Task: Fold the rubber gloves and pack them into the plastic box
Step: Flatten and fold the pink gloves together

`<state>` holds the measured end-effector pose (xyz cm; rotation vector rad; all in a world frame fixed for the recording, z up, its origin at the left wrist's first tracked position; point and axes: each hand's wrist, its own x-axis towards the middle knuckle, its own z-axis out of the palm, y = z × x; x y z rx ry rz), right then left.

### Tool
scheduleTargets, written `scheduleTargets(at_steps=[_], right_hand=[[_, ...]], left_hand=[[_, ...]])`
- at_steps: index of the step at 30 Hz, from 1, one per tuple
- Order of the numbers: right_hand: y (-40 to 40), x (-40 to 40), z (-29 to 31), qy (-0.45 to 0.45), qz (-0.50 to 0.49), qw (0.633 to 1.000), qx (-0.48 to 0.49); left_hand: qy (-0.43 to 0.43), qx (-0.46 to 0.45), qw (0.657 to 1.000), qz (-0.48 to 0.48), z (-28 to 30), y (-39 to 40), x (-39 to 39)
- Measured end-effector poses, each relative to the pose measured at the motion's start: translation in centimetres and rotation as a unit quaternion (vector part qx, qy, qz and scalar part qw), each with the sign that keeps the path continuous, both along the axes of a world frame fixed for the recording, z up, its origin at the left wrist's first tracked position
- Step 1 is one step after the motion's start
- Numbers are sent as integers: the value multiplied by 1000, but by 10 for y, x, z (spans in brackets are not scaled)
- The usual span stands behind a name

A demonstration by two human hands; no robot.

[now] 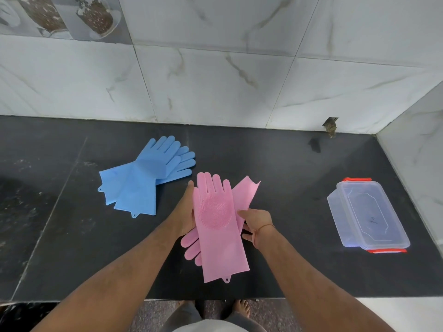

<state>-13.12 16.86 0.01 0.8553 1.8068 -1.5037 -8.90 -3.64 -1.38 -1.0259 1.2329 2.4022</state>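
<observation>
Bare black counter (287, 188) lies open between the pink gloves (219, 226) in my hands and the lidded plastic box (366, 214) at right. Blue gloves (146, 173) block the far left; a tiled wall (412, 144) crowds the box's right side.

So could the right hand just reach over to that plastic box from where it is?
Probably yes. The plastic box sits alone on the counter to the right of the right hand, with nothing between them. But that hand is holding the pink gloves, and the lid looks on.
</observation>
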Motion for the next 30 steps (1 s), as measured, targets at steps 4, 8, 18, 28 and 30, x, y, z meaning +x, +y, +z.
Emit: scheduleTargets(at_steps=[4,8,18,28,30], right_hand=[[-2,1,-3,56,7,998,10],[16,-7,2,104,-3,995,7],[93,-37,43,262,33,953,149],[168,-40,69,367,34,891,265],[177,-38,75,383,28,883,271]], left_hand=[[-1,-1,1000,-1,-3,6,-5],[17,62,998,27,-9,11,-12],[70,39,987,-136,-8,72,-47],[-18,-26,985,-169,4,121,-88],[-21,-42,982,-183,6,128,-96]])
